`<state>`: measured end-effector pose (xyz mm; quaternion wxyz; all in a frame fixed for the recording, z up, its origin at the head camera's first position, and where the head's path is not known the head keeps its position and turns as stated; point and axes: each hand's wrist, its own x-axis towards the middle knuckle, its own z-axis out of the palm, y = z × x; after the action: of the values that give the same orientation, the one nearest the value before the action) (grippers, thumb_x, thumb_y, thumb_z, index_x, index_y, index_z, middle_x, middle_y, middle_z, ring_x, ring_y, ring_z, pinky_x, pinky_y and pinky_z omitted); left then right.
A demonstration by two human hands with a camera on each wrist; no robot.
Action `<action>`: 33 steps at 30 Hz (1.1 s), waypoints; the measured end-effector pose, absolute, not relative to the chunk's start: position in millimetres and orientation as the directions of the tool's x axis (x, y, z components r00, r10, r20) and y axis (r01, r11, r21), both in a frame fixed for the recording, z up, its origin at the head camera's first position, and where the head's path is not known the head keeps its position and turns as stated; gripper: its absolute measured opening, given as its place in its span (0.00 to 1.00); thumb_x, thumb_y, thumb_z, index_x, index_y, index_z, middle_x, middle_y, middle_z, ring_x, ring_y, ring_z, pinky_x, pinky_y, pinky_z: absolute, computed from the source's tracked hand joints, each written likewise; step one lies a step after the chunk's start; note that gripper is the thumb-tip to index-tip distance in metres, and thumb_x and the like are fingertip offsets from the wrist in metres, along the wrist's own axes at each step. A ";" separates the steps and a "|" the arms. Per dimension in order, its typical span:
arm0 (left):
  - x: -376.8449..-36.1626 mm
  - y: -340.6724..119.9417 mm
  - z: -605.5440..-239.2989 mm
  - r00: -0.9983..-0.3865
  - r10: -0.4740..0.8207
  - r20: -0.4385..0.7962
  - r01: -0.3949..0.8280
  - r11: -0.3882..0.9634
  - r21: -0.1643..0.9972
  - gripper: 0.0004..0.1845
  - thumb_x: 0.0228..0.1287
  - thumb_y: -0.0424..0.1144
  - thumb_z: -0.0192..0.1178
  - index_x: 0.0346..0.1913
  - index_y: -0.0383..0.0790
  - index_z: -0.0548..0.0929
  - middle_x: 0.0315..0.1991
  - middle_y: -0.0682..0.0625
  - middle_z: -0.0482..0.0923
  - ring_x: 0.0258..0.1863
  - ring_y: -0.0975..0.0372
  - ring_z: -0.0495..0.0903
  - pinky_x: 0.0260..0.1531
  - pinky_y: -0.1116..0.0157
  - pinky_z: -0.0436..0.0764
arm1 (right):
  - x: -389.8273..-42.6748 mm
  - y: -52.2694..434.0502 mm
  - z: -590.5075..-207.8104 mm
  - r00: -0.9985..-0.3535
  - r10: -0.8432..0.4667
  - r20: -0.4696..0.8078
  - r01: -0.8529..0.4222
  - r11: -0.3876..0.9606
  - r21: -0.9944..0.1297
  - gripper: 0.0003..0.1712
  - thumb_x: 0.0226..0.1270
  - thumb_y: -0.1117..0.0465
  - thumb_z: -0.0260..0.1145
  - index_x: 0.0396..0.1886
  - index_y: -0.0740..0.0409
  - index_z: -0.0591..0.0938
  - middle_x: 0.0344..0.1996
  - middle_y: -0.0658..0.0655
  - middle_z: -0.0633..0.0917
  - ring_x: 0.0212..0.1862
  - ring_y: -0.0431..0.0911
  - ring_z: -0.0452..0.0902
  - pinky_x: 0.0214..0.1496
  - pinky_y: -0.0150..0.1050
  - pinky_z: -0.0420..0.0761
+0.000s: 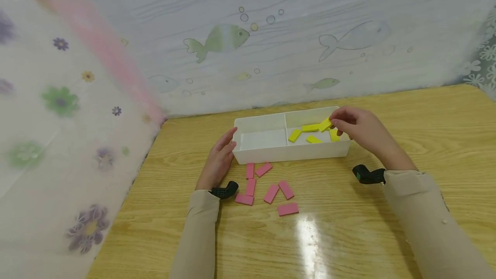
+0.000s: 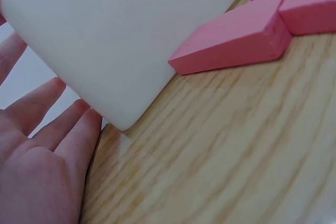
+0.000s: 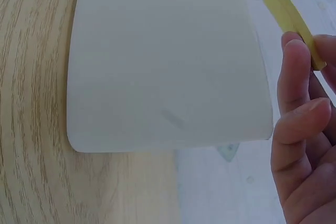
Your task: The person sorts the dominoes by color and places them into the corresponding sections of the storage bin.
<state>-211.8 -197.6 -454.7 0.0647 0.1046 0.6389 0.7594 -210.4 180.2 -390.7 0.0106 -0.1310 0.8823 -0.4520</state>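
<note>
A white two-compartment box [image 1: 259,156] stands on the table. My right hand [image 1: 358,128] pinches a yellow block [image 3: 287,13] between thumb and fingers, above the box's right compartment. Beneath it in that compartment lie several other yellow blocks [image 1: 295,135]; my fingers partly hide one at the right end. My left hand [image 1: 218,158] rests its fairly straight fingers [image 2: 39,106] against the box's left end wall. In front of the box, several pink blocks [image 1: 288,209] lie scattered on the table, some touching one another.
The wooden table [image 1: 162,227] reaches back to a fish-printed curtain [image 1: 279,68]. A flower-printed curtain [image 1: 58,141] hangs along the left edge. Black wrist devices [image 1: 368,175] sit at both sleeve cuffs. The box's left compartment [image 1: 263,138] shows its bare white floor.
</note>
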 end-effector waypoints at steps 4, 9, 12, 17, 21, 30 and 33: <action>-212.4 -197.5 -455.8 -0.968 0.235 0.085 0.045 -0.173 0.984 0.23 0.68 0.36 0.45 0.66 0.46 0.62 0.67 0.54 0.51 0.65 0.61 0.52 0.61 0.59 0.56 | -210.8 181.5 -391.3 -0.964 -0.244 0.102 -0.221 0.531 -0.818 0.18 0.65 0.45 0.52 0.44 0.52 0.75 0.32 0.59 0.79 0.34 0.52 0.73 0.29 0.42 0.73; -213.2 -198.1 -456.2 -0.968 0.238 0.083 0.042 -0.173 0.984 0.23 0.67 0.37 0.47 0.65 0.47 0.62 0.67 0.53 0.49 0.66 0.61 0.49 0.61 0.58 0.53 | -211.9 183.3 -392.9 -0.965 -0.242 0.099 -0.217 0.526 -0.823 0.17 0.65 0.46 0.52 0.44 0.51 0.74 0.34 0.58 0.79 0.32 0.53 0.73 0.29 0.42 0.72; -213.3 -198.5 -456.7 -0.967 0.241 0.081 0.039 -0.173 0.984 0.23 0.68 0.35 0.45 0.66 0.46 0.61 0.68 0.53 0.48 0.67 0.60 0.47 0.62 0.58 0.52 | -212.5 184.5 -394.3 -0.965 -0.245 0.099 -0.218 0.526 -0.822 0.18 0.65 0.45 0.52 0.44 0.51 0.74 0.38 0.57 0.79 0.28 0.55 0.71 0.28 0.42 0.71; -213.2 -198.5 -457.1 -0.969 0.238 0.071 0.032 -0.164 0.986 0.23 0.69 0.33 0.43 0.66 0.45 0.61 0.67 0.53 0.49 0.66 0.60 0.49 0.61 0.59 0.54 | -212.5 186.1 -396.3 -0.968 -0.238 0.085 -0.205 0.540 -0.816 0.19 0.64 0.44 0.53 0.45 0.51 0.75 0.41 0.55 0.78 0.24 0.58 0.68 0.25 0.39 0.69; -213.6 -198.6 -456.7 -0.970 0.235 0.070 0.034 -0.151 0.988 0.23 0.69 0.34 0.43 0.65 0.47 0.62 0.67 0.54 0.49 0.66 0.61 0.50 0.61 0.59 0.56 | -212.5 187.1 -396.6 -0.970 -0.230 0.080 -0.199 0.555 -0.808 0.22 0.63 0.42 0.52 0.46 0.51 0.75 0.41 0.55 0.79 0.21 0.54 0.67 0.21 0.39 0.67; -212.9 -198.2 -453.1 -0.968 0.240 0.073 0.036 -0.153 0.988 0.23 0.69 0.34 0.43 0.66 0.45 0.60 0.67 0.54 0.48 0.67 0.60 0.47 0.62 0.58 0.53 | -215.7 189.4 -398.5 -0.969 -0.246 0.036 -0.180 0.594 -0.784 0.22 0.66 0.43 0.49 0.50 0.50 0.75 0.43 0.56 0.80 0.16 0.50 0.64 0.16 0.39 0.65; -209.5 -196.8 -449.0 -0.966 0.249 0.069 0.032 -0.151 0.988 0.23 0.69 0.33 0.41 0.67 0.44 0.59 0.68 0.53 0.47 0.67 0.59 0.46 0.62 0.57 0.52 | -215.8 190.5 -399.4 -0.967 -0.253 0.004 -0.157 0.587 -0.794 0.19 0.68 0.48 0.48 0.52 0.51 0.74 0.44 0.56 0.80 0.13 0.49 0.62 0.13 0.39 0.64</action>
<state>-209.5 -196.8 -449.0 0.0722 0.1085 0.6474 0.7509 -215.8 190.5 -399.4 0.0549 -0.1153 0.8892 -0.4394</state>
